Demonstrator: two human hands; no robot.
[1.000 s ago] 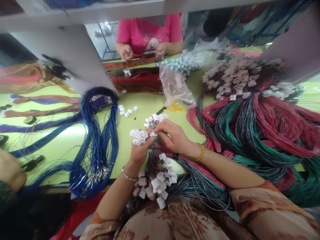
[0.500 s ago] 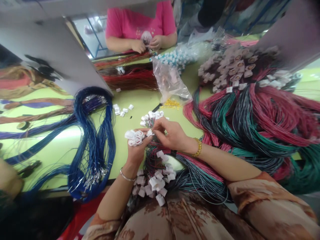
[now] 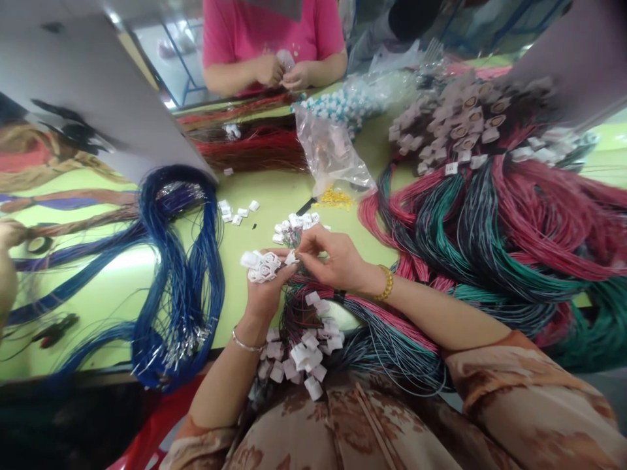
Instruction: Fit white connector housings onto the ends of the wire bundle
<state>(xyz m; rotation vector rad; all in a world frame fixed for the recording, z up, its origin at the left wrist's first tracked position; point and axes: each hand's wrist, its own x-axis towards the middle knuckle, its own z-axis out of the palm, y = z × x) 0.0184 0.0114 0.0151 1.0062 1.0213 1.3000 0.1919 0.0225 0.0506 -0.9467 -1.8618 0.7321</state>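
White plug (image 3: 292, 258) is gripped by my left hand (image 3: 265, 297), above the table (image 3: 267, 189) toward its near edge; my right hand (image 3: 337, 261) pinches narrowly beside it, contents unclear. Crooked pushing could dislodge it.

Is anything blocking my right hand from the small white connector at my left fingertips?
Nothing visible: your right hand is right at the small white connector; the white connector cluster in your left hand sits beyond it.

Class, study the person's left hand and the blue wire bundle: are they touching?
Apart. The head view shows a strip of green tabletop between the left hand and the blue wire bundle.
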